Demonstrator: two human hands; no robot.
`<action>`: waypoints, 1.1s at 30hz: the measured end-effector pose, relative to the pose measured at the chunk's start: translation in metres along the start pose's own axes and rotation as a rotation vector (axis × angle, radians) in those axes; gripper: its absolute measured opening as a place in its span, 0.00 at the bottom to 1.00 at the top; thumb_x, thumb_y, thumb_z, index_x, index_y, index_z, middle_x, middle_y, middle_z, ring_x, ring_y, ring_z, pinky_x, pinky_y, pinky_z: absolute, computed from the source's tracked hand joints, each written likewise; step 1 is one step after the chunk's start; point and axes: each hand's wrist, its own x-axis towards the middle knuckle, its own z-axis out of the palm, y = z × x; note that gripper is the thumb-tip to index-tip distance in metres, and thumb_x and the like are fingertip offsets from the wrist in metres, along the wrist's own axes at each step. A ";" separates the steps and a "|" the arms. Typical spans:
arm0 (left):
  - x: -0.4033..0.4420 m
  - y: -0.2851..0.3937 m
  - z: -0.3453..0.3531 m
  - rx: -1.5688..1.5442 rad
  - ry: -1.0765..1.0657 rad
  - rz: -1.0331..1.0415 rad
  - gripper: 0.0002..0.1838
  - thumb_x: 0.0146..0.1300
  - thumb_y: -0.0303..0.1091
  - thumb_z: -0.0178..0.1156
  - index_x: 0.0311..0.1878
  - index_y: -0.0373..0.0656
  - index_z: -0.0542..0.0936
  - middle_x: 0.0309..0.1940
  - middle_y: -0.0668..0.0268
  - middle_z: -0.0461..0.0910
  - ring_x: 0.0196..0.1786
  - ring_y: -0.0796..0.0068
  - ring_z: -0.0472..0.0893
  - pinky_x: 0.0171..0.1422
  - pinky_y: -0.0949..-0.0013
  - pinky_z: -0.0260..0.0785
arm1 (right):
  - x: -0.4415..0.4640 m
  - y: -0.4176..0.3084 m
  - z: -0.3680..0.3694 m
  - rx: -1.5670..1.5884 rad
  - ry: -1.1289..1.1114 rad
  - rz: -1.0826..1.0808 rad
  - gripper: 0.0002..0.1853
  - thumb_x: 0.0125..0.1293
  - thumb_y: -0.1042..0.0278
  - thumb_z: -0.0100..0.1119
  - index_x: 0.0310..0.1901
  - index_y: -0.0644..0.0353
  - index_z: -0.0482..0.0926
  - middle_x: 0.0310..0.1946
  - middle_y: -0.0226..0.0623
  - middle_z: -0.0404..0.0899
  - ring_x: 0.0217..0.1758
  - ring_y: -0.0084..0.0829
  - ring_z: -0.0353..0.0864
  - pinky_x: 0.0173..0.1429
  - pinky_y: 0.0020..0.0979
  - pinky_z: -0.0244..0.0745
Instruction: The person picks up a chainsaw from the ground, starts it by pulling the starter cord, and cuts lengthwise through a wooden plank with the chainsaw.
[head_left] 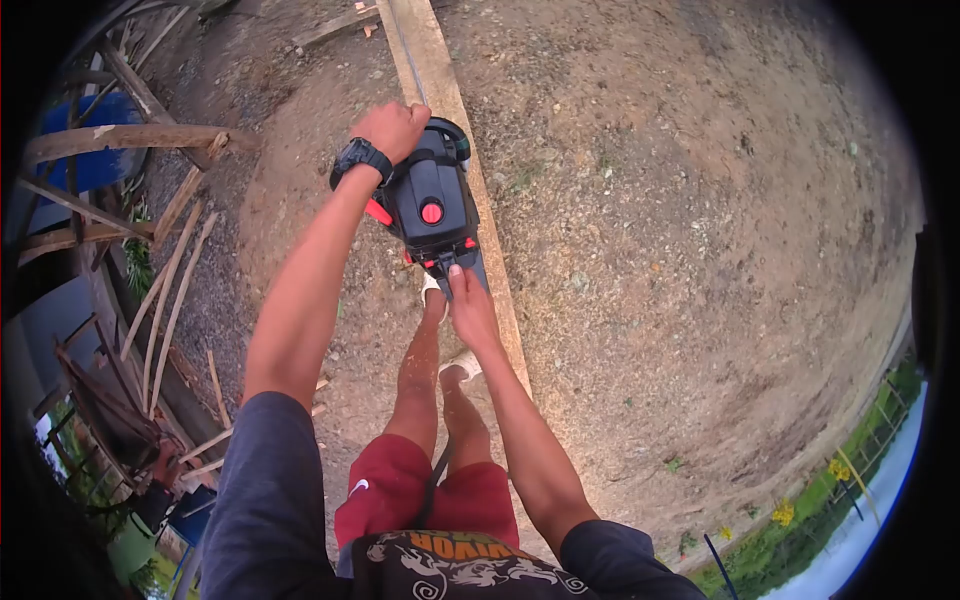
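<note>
A black chainsaw (425, 190) with red parts is held low in front of my body, above a long wooden plank (445, 65). Its thin guide bar (405, 45) points away from me along the plank; whether it sits in the wood I cannot tell. My left hand (392, 130), with a dark watch on the wrist, is wrapped round the front handle. Closer to my legs, my right hand (470, 308) grips the rear handle, thumb on top. The undersides of both handles are hidden.
My feet (460, 366) stand beside the plank's near end. Poles and boards (165, 300) lie piled at the left, near a blue object (100, 140). Another piece of wood (335, 28) lies beyond the saw. Bare dirt (700, 250) stretches to the right.
</note>
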 end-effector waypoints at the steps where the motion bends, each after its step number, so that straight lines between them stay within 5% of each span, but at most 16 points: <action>1: -0.006 0.000 0.004 -0.001 0.025 0.009 0.31 0.70 0.53 0.45 0.41 0.34 0.87 0.43 0.37 0.84 0.49 0.32 0.83 0.59 0.44 0.75 | -0.003 0.006 0.001 0.006 0.013 -0.001 0.32 0.81 0.38 0.37 0.65 0.59 0.75 0.51 0.65 0.83 0.58 0.67 0.79 0.62 0.56 0.71; 12: -0.042 -0.006 0.039 0.009 0.012 0.028 0.32 0.69 0.54 0.44 0.44 0.34 0.87 0.45 0.36 0.84 0.53 0.33 0.83 0.61 0.45 0.75 | -0.032 0.049 0.000 0.011 0.022 -0.030 0.32 0.81 0.38 0.37 0.65 0.59 0.75 0.53 0.63 0.83 0.59 0.67 0.78 0.63 0.55 0.71; 14: -0.042 -0.016 0.054 0.148 0.039 0.195 0.18 0.74 0.43 0.43 0.43 0.40 0.79 0.42 0.40 0.83 0.46 0.33 0.82 0.52 0.40 0.75 | -0.037 0.058 0.003 0.006 0.068 -0.050 0.34 0.81 0.38 0.37 0.60 0.64 0.77 0.47 0.62 0.83 0.55 0.62 0.81 0.59 0.50 0.72; 18: -0.049 -0.019 0.066 0.156 0.036 0.176 0.20 0.74 0.44 0.43 0.42 0.40 0.80 0.42 0.41 0.83 0.46 0.33 0.82 0.53 0.40 0.75 | -0.042 0.075 0.005 0.018 0.084 -0.063 0.33 0.81 0.38 0.37 0.59 0.64 0.77 0.44 0.62 0.84 0.52 0.61 0.82 0.57 0.50 0.72; 20: -0.056 -0.020 0.073 0.098 0.043 0.144 0.30 0.69 0.54 0.44 0.46 0.38 0.88 0.46 0.38 0.84 0.52 0.35 0.83 0.62 0.45 0.75 | -0.048 0.083 0.004 0.027 0.013 -0.018 0.33 0.81 0.37 0.37 0.64 0.61 0.75 0.52 0.65 0.83 0.59 0.67 0.79 0.62 0.55 0.71; 23: -0.093 0.007 0.049 0.019 0.000 0.010 0.30 0.69 0.54 0.45 0.47 0.39 0.88 0.47 0.39 0.85 0.52 0.35 0.84 0.62 0.45 0.75 | -0.054 0.092 0.004 0.041 -0.001 0.004 0.33 0.81 0.38 0.38 0.63 0.62 0.76 0.50 0.65 0.83 0.58 0.67 0.79 0.61 0.55 0.71; 33: -0.109 -0.012 0.090 0.084 0.033 0.076 0.30 0.69 0.54 0.44 0.46 0.39 0.89 0.47 0.41 0.85 0.53 0.36 0.84 0.62 0.44 0.76 | -0.079 0.122 0.006 0.028 0.040 -0.045 0.31 0.82 0.40 0.38 0.63 0.60 0.76 0.48 0.65 0.84 0.56 0.67 0.80 0.60 0.55 0.72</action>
